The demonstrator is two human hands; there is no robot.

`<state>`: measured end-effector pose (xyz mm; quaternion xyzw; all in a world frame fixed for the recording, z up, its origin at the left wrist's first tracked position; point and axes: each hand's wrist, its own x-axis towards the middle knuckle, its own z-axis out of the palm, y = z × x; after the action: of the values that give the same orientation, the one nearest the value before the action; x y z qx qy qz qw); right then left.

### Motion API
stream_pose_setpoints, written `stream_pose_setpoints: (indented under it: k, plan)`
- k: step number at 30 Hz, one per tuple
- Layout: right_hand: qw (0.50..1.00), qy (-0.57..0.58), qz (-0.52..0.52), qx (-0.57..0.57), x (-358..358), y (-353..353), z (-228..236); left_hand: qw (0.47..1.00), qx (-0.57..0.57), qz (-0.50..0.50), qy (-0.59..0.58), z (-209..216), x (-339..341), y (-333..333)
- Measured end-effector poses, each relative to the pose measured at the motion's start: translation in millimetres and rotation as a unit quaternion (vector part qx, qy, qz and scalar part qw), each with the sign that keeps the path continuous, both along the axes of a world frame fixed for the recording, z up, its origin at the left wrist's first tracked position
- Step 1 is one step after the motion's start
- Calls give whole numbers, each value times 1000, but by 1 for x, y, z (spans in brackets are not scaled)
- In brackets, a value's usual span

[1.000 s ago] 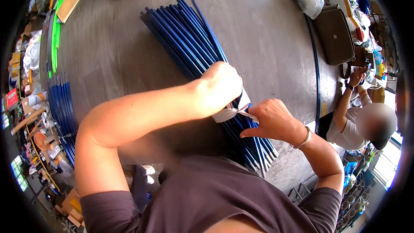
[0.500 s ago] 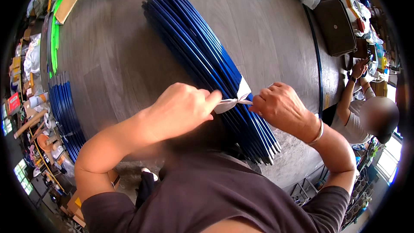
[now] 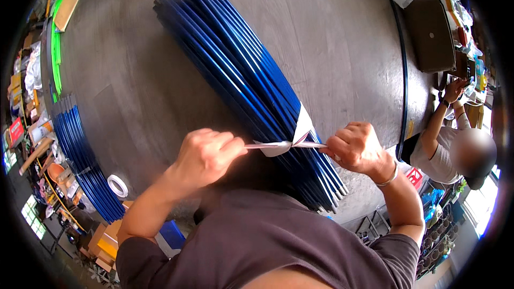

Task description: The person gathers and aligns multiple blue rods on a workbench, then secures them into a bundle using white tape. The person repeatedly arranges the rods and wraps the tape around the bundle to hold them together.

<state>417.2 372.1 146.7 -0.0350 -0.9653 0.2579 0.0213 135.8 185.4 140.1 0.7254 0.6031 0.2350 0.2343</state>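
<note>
A large bundle of shiny blue rods lies slantwise in front of me, its pale tips toward the lower right. Around its nearer part runs a white strip, crossed in a knot on top. My left hand is closed on one end of the strip, to the left of the bundle. On the right side, my right hand grips the other end. Both ends are stretched taut and nearly level between the hands. The fingertips of each hand hide where the strip ends.
At the left lies a second bundle of blue rods, beside a white ring-shaped roll. Green strips and a cardboard piece are farther up. On the right are a brown case, a long dark strip and a seated person.
My hands have moved apart and nearer to me, the left hand going farther left. More of the white strip's ends now shows, pulled straight out from the knot.
</note>
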Motion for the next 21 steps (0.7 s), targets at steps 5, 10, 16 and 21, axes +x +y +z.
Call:
stream_pose_setpoints:
  k: [5,10,16,21]
  plan:
    - [995,-56,-59,-65,-3,-4,2,998,-36,32,-48,-15,1,-18]
    - [954,-192,-103,-208,-22,0,41,996,-52,52,-54,-11,4,-20]
    - [967,-242,-83,1,-35,-10,59,972,-2,106,-210,33,-10,-8]
    - [980,-182,-74,-32,-42,-23,75,878,-74,159,-446,61,-5,-23]
